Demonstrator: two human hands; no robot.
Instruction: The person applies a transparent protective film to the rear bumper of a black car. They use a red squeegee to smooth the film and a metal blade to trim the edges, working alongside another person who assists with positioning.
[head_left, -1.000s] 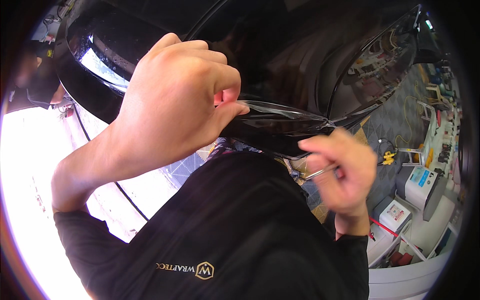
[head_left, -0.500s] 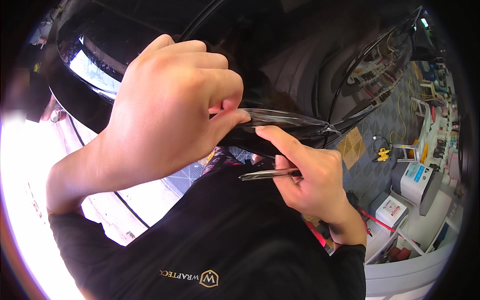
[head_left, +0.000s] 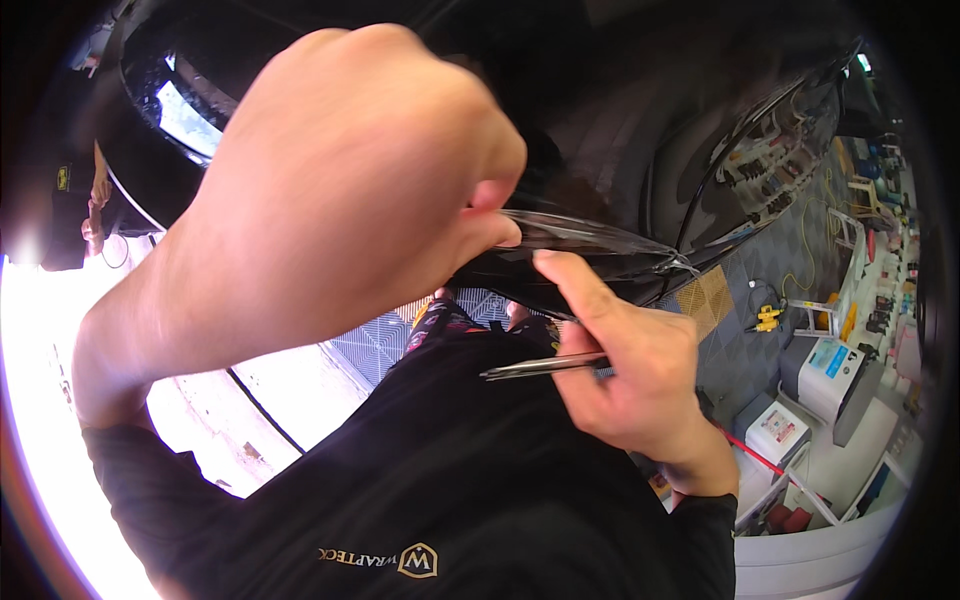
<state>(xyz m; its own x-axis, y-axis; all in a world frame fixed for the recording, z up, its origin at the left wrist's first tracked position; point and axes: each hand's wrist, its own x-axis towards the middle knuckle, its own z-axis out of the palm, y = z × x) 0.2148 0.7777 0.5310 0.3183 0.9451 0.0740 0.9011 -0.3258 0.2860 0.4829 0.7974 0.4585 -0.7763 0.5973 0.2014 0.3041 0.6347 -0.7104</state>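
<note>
My left hand (head_left: 360, 180) is closed, its thumb and forefinger pinching the edge of a clear plastic film (head_left: 590, 232). The film is stretched in folds to the right, along the lower edge of a glossy black car panel (head_left: 570, 120). My right hand (head_left: 635, 370) holds a slim, pointed metal tool (head_left: 535, 368) in its curled fingers, with the tip toward the left. Its outstretched forefinger is at the panel edge just below the film; I cannot tell whether it touches. The left hand hides part of the panel.
At the far left stands another person in dark clothes, with a hand (head_left: 95, 215) showing. White and grey boxy machines (head_left: 775, 430) stand at the lower right. A yellow tool (head_left: 768, 318) with a cable lies on the tiled floor (head_left: 740, 270) near a small ladder (head_left: 815, 315).
My left hand has moved up and slightly right, still pinching the film. My right hand has shifted slightly right with the tool. The view has shifted a little too.
</note>
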